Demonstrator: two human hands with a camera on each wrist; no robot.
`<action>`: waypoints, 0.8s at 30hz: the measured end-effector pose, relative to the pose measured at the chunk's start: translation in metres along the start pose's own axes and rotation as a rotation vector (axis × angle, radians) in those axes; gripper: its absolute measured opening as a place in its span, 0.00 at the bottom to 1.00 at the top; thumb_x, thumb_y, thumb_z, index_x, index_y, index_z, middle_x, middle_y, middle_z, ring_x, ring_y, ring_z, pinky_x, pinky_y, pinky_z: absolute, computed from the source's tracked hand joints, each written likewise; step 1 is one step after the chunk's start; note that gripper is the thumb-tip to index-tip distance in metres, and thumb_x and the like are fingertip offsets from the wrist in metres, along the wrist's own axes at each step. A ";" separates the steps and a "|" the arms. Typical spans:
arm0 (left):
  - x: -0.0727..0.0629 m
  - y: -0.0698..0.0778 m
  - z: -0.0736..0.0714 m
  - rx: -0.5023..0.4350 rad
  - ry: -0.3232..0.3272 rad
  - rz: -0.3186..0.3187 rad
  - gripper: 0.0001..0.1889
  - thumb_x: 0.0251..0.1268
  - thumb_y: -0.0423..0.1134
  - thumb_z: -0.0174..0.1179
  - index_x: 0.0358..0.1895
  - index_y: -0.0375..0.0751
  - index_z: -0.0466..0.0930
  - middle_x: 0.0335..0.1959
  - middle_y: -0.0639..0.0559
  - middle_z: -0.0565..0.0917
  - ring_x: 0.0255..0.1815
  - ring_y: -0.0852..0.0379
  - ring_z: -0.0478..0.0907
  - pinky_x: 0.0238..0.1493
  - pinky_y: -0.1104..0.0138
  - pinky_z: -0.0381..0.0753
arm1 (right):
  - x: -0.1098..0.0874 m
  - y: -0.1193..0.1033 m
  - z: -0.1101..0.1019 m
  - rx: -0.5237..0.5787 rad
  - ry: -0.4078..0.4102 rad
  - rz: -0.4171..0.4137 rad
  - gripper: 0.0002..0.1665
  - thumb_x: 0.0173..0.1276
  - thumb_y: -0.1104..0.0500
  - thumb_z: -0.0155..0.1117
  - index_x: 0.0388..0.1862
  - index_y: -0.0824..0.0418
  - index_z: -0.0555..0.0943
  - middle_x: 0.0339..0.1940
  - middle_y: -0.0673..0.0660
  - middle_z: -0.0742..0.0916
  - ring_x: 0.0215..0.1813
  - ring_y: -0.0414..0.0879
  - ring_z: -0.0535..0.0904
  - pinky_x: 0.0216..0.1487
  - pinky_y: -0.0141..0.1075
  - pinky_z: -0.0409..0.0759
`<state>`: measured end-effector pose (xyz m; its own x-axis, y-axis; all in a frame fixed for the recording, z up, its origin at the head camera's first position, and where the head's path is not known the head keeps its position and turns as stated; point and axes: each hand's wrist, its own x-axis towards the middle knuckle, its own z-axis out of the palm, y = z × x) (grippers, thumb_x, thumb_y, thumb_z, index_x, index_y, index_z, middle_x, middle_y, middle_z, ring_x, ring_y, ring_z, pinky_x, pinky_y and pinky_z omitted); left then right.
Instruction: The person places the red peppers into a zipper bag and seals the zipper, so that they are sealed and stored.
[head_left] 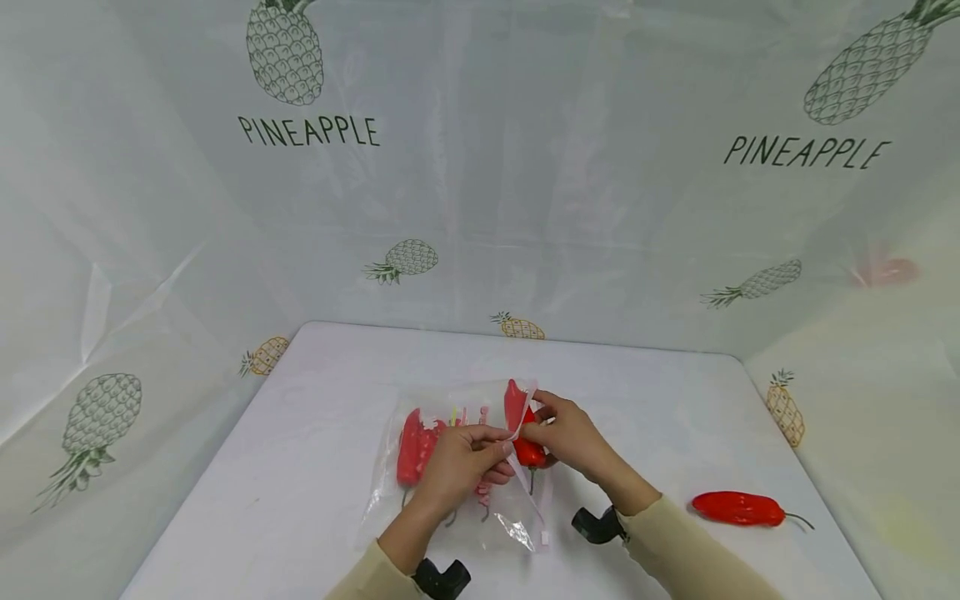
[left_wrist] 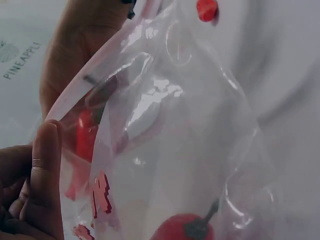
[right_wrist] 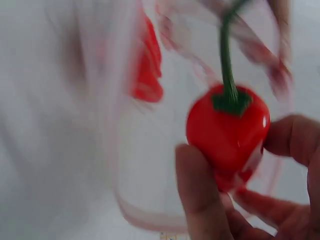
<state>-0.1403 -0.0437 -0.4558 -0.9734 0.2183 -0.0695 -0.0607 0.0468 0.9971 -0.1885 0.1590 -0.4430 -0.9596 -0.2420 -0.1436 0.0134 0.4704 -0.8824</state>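
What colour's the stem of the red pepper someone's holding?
Its thin stem is green, clearest in the right wrist view.

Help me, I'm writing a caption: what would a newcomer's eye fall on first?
Probably the red pepper the right hand holds at the mouth of the clear bag, whose edge the left hand pinches. Then the lone pepper on the right of the table, and the pineapple drawings on the backdrop.
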 end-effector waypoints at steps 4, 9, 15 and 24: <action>0.001 0.003 -0.002 -0.043 0.015 0.006 0.15 0.73 0.39 0.69 0.56 0.34 0.88 0.35 0.42 0.92 0.32 0.49 0.92 0.35 0.67 0.92 | -0.002 0.002 0.013 0.001 0.057 -0.027 0.40 0.67 0.57 0.73 0.77 0.60 0.73 0.46 0.61 0.86 0.33 0.47 0.87 0.26 0.42 0.91; 0.002 0.012 -0.011 -0.078 0.051 0.016 0.16 0.73 0.41 0.69 0.57 0.35 0.88 0.35 0.41 0.92 0.34 0.47 0.92 0.39 0.64 0.92 | -0.002 0.005 0.023 -0.034 0.069 -0.040 0.40 0.68 0.57 0.74 0.77 0.59 0.72 0.48 0.61 0.87 0.33 0.46 0.86 0.27 0.41 0.90; 0.004 0.021 -0.019 -0.100 0.102 0.031 0.15 0.72 0.40 0.69 0.55 0.35 0.88 0.35 0.41 0.92 0.35 0.42 0.92 0.40 0.63 0.92 | -0.002 0.001 0.028 -0.143 0.093 -0.067 0.38 0.68 0.56 0.73 0.76 0.56 0.74 0.47 0.60 0.88 0.36 0.46 0.85 0.33 0.39 0.91; 0.005 0.025 -0.024 -0.157 0.146 0.033 0.14 0.72 0.36 0.69 0.54 0.32 0.87 0.33 0.42 0.91 0.30 0.51 0.91 0.36 0.65 0.92 | -0.004 -0.003 0.030 -0.138 0.128 -0.108 0.36 0.69 0.56 0.72 0.75 0.61 0.75 0.51 0.61 0.89 0.48 0.52 0.90 0.41 0.43 0.92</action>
<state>-0.1523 -0.0644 -0.4305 -0.9964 0.0731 -0.0431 -0.0512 -0.1131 0.9923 -0.1765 0.1329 -0.4536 -0.9814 -0.1913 0.0147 -0.1216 0.5611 -0.8188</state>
